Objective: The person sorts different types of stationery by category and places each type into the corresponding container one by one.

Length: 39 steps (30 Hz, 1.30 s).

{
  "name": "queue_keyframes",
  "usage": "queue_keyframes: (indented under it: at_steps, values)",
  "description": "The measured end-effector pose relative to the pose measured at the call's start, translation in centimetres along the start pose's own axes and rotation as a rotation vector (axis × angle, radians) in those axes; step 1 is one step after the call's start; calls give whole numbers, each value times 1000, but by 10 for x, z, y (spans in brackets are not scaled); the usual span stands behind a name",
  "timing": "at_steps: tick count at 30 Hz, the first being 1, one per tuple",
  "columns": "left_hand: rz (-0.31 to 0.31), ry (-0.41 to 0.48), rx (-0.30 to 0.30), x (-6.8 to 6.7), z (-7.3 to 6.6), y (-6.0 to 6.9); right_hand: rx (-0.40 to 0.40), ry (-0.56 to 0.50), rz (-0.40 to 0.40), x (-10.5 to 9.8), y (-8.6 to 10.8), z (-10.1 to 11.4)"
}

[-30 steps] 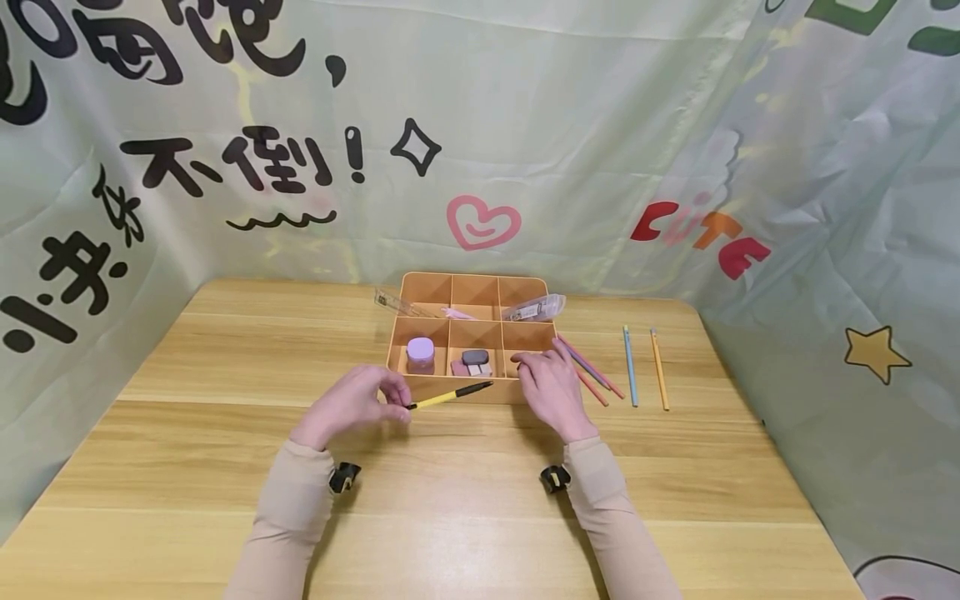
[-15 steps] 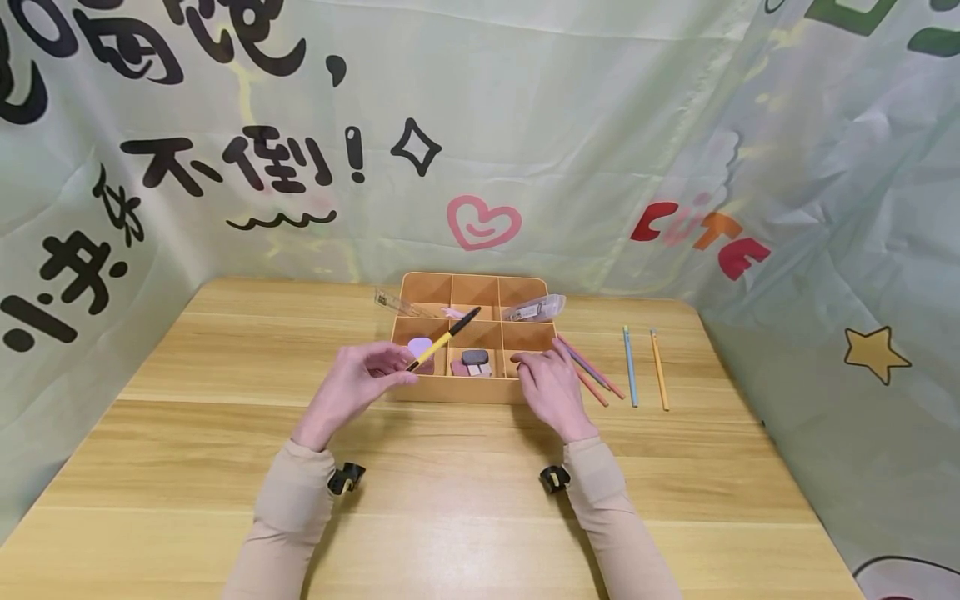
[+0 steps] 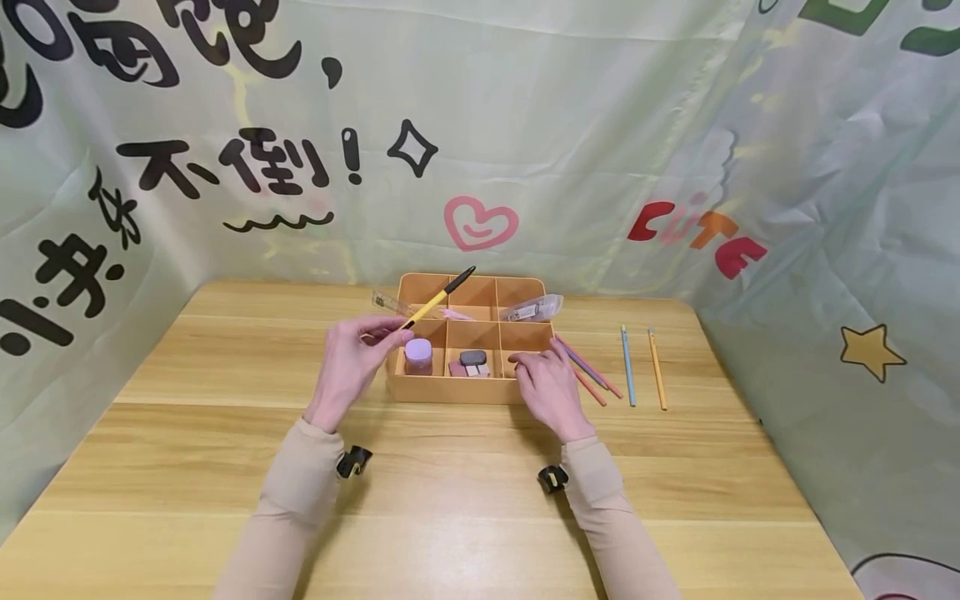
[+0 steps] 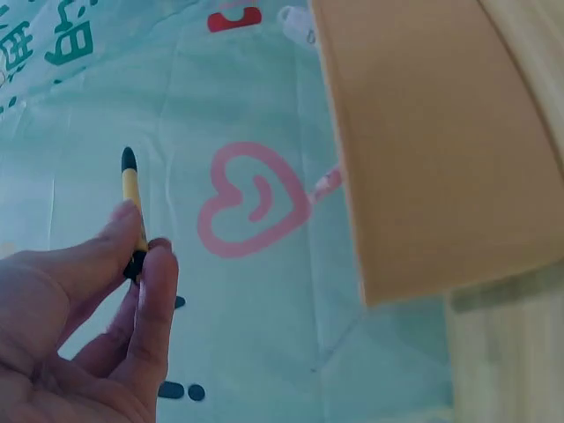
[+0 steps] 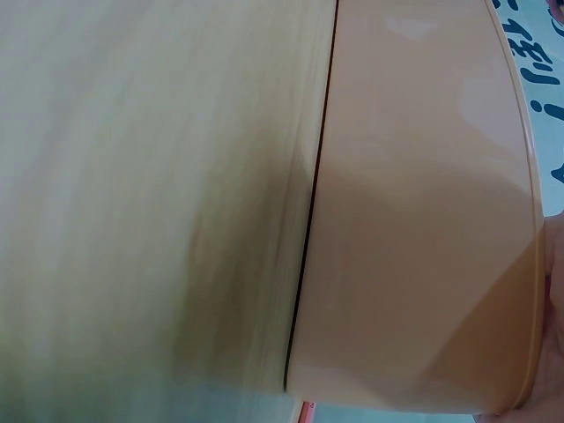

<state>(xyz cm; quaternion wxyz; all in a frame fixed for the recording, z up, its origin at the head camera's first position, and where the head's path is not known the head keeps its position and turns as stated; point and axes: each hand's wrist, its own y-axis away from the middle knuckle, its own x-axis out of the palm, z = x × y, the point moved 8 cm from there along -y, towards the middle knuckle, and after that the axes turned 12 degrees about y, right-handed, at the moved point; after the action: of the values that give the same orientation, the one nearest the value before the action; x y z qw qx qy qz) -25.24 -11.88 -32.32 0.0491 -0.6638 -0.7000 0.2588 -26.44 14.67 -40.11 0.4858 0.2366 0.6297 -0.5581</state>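
Note:
My left hand pinches a yellow pen with black ends between thumb and fingers. The pen is raised, slanting up to the right over the back row of an orange divided organizer box. In the left wrist view, thumb and fingertips grip the pen near its lower black end. My right hand holds the box's front right corner, fingers over the rim. The front compartments hold a purple-lidded jar and erasers. In the right wrist view, only a sliver of the hand shows beside the box wall.
A clear ruler leans out at the box's back left, and a correction tape in clear packaging lies at back right. A pink item lies between them. Colored pencils, a blue pencil and an orange pencil lie to the right.
My left hand has lifted the pen from before the box, up and forward to above its back row; the pen has tilted more upright. The right hand keeps its place on the corner.

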Motion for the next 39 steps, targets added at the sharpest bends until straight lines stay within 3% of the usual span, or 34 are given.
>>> queue_keyframes:
  at_steps: [6,12,16,22,25,30,36,39]
  values:
    - [-14,-31,66,0,-25,-23,0,10,6,1,0,1]
    - [91,-122,26,17,-38,-57,2,6,-3,-1,1,0]
    - [182,-222,-34,32,-29,-78,3,5,-2,0,1,-1]
    - [288,-330,-129,51,-6,-96,1,1,-2,1,1,0]
    - [316,-348,-167,57,3,-101,-3,10,-17,0,0,0]
    - [348,-406,-174,66,14,-106,-4,8,-11,-1,0,1]
    - [373,-400,-201,80,22,-107,-2,6,0,0,1,1]
    - [394,-454,-198,87,24,-107,2,6,2,0,1,1]
